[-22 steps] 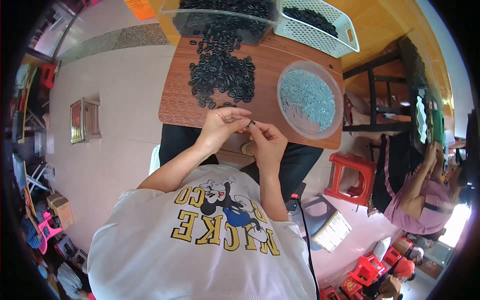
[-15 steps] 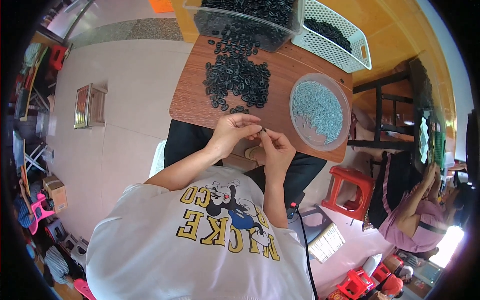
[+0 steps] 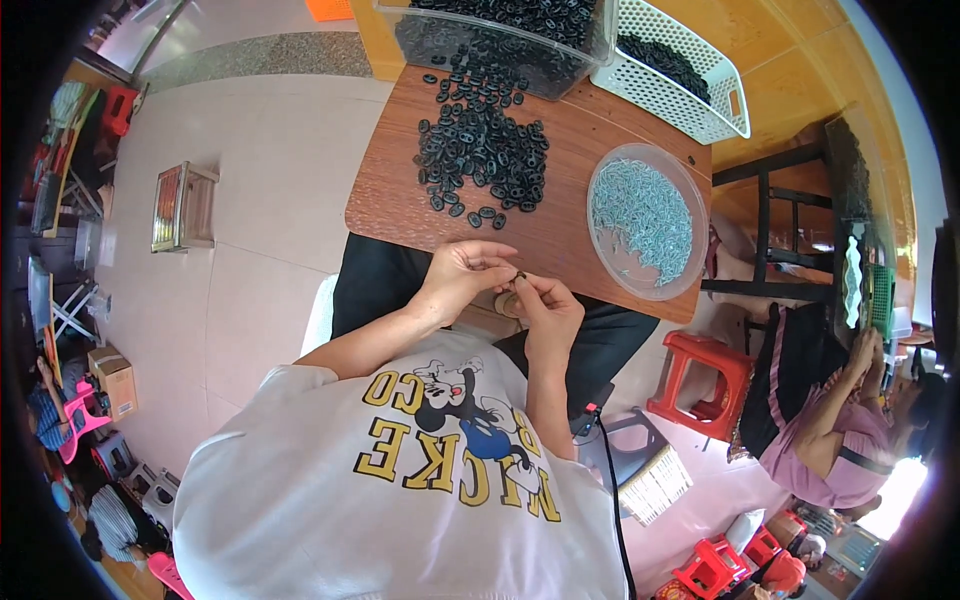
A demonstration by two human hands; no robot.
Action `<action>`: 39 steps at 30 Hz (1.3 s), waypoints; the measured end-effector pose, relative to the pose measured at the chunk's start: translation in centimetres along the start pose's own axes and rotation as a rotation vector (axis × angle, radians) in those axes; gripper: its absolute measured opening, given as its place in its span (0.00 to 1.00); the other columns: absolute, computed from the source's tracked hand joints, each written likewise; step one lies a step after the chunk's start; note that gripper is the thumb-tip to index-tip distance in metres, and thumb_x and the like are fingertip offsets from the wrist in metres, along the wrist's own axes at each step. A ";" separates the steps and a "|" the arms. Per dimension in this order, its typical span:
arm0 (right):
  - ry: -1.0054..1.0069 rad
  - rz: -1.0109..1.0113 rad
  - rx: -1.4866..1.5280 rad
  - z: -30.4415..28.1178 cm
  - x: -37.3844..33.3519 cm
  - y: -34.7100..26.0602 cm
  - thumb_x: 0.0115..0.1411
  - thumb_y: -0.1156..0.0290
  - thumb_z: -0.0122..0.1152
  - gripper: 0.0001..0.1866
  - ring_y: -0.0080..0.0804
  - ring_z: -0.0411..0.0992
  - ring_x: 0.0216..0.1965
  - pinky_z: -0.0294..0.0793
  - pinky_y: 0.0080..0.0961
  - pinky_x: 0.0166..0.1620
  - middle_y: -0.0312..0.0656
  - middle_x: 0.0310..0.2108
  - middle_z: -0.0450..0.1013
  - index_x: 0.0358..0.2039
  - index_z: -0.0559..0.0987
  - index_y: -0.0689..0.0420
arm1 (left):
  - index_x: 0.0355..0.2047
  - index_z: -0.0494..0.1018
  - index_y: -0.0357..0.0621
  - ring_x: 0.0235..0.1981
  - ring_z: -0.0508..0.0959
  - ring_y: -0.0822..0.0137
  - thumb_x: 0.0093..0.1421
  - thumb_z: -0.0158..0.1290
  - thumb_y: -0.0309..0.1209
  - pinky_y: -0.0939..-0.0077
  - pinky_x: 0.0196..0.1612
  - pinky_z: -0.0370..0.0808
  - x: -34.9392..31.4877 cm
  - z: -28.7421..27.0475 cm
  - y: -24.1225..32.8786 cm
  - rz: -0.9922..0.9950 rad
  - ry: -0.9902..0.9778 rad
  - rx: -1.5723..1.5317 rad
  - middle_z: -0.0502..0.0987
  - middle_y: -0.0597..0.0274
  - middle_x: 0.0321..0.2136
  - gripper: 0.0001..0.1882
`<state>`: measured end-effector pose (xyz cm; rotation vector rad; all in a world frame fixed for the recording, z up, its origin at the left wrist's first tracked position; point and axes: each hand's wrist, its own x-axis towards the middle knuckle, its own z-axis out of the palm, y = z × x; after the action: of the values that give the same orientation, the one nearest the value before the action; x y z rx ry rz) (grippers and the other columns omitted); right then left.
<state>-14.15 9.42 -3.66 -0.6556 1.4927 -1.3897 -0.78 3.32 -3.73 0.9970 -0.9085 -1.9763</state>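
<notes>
At the frame's centre, the left hand [image 3: 462, 280] and right hand [image 3: 543, 305] meet, fingertips pinching a small black oval plastic ring [image 3: 519, 276] between them. Above lie a heap of black rings [image 3: 482, 158] on the brown wooden table [image 3: 390, 190] and, at right, a round clear bowl of pale grey-blue pieces [image 3: 645, 222].

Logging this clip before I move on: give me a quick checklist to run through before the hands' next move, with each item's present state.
1. Both hands on the piece: ok, left hand and right hand meet on a small black ring.
2. Piece seated between the fingers: cannot tell, too small.
3. Loose black rings close by on the wooden table: ok.
4. Clear round bowl of pale small parts beside the right hand: ok.
5. Other person apart from the work: ok.
</notes>
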 end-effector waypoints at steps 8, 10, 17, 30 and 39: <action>0.033 -0.061 0.058 -0.9 0.0 -0.7 0.53 0.81 0.60 0.05 0.18 0.71 0.24 0.67 0.10 0.28 0.42 0.27 0.77 0.32 0.78 0.66 | 0.38 0.76 0.35 0.29 0.76 0.76 0.54 0.57 0.24 0.83 0.31 0.72 1.3 -1.0 2.1 0.283 0.185 0.428 0.78 0.60 0.30 0.11; 0.055 -0.041 0.064 -1.1 0.1 -0.8 0.53 0.81 0.60 0.05 0.17 0.71 0.24 0.67 0.10 0.28 0.42 0.27 0.77 0.32 0.78 0.66 | 0.36 0.76 0.35 0.31 0.75 0.68 0.51 0.57 0.22 0.77 0.33 0.72 1.7 -0.7 4.3 0.431 0.164 0.883 0.75 0.57 0.29 0.10; 0.038 -0.058 0.123 -1.5 0.2 -0.2 0.54 0.80 0.60 0.05 0.16 0.69 0.24 0.66 0.11 0.28 0.42 0.28 0.77 0.32 0.78 0.65 | 0.34 0.76 0.34 0.36 0.71 0.54 0.48 0.56 0.20 0.65 0.39 0.69 3.4 -0.7 3.1 0.711 0.079 1.357 0.68 0.52 0.29 0.11; -0.019 -0.248 0.173 -0.9 1.5 -1.8 0.55 0.80 0.59 0.06 0.17 0.71 0.33 0.69 0.14 0.38 0.37 0.34 0.76 0.34 0.78 0.64 | 0.38 0.75 0.31 0.31 0.78 0.70 0.58 0.53 0.26 0.77 0.36 0.75 2.2 0.9 3.9 0.133 -0.179 0.658 0.77 0.54 0.33 0.11; -0.046 -0.204 0.093 -0.4 0.8 -2.9 0.57 0.80 0.56 0.05 0.21 0.74 0.34 0.71 0.14 0.39 0.44 0.37 0.76 0.34 0.77 0.66 | 0.41 0.74 0.32 0.31 0.80 0.69 0.59 0.52 0.26 0.80 0.34 0.78 2.3 0.7 3.6 0.058 -0.130 0.289 0.79 0.55 0.30 0.12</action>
<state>-15.45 8.25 -1.15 -0.7928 1.3455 -1.5780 -1.32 -0.16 -1.26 0.9942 -1.3091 -1.9141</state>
